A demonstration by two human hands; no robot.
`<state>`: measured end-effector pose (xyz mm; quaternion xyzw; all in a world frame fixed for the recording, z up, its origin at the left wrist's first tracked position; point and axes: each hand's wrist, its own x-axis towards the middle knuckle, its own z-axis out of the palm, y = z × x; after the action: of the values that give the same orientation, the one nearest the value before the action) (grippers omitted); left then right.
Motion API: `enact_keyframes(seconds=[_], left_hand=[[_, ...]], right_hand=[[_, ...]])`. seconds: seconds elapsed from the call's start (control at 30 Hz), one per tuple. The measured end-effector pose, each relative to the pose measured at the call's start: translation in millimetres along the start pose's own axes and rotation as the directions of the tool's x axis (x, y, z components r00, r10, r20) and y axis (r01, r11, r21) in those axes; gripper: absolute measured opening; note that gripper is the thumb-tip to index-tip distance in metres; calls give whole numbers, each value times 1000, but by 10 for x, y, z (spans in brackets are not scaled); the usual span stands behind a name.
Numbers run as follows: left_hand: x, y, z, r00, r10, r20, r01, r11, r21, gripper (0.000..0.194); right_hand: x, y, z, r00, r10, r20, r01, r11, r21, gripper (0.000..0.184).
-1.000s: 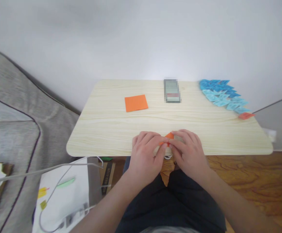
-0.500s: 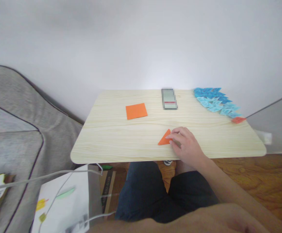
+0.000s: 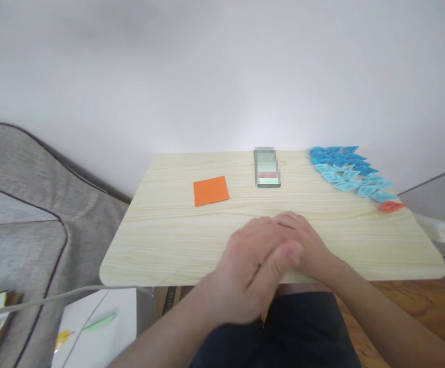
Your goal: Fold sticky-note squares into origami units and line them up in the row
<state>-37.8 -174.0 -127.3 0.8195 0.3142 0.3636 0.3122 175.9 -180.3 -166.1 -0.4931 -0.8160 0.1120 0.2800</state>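
My left hand [image 3: 258,258] lies across my right hand [image 3: 310,245] near the front edge of the table. The left thumb stretches toward the right hand, while its other fingers curl down out of sight. Most of the right hand's fingers are covered. The orange paper triangle that was pinched in my right hand is now hidden beneath both hands. Farther back on the left rests a flat stack of orange paper [image 3: 211,191], apart from the hands.
A phone [image 3: 267,168], blurred out, lies at the table's back. Right of it, folded blue paper pieces [image 3: 341,163] run in rows, with an orange-red folded piece [image 3: 391,206] at the end. The pale wooden table [image 3: 149,240] stands against a wall; a grey sofa [image 3: 84,225] is at left.
My left hand has come up from below onto the table and over my right hand, covering the orange triangle. The view has shifted slightly, so the table appears lower and larger.
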Motion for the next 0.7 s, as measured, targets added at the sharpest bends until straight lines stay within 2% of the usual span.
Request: enact_keyframes(seconds=[0.03,0.07,0.13,0.27,0.33,0.53,0.7], left_hand=[[182,-38,-24,998,-50,46,47,997,62,34],[338,-94,-30,996,-77,40,71,986,148,36],[553,-263,5,994,-76,83,48,953,300,36],[671,-634,134,977,-103,186,24,922,385,32],[669,-726,169,976,-115,187,35,921,387,32],[691,-664,125,975,-113,190,50,950,308,17],[679,-571,76,970,-92,224,22,955,297,29]], right_hand=[[35,37,-20,999,-12,31,12,1000,0,18],[69,73,-37,998,-26,62,26,1000,1,18],[126,141,-64,993,-49,109,49,999,4,20],[190,248,-92,991,-55,118,54,998,16,22],[202,280,-94,993,-46,110,43,999,28,22],[223,310,-77,995,-54,89,51,998,35,20],[217,329,-39,997,-55,58,55,998,-1,22]])
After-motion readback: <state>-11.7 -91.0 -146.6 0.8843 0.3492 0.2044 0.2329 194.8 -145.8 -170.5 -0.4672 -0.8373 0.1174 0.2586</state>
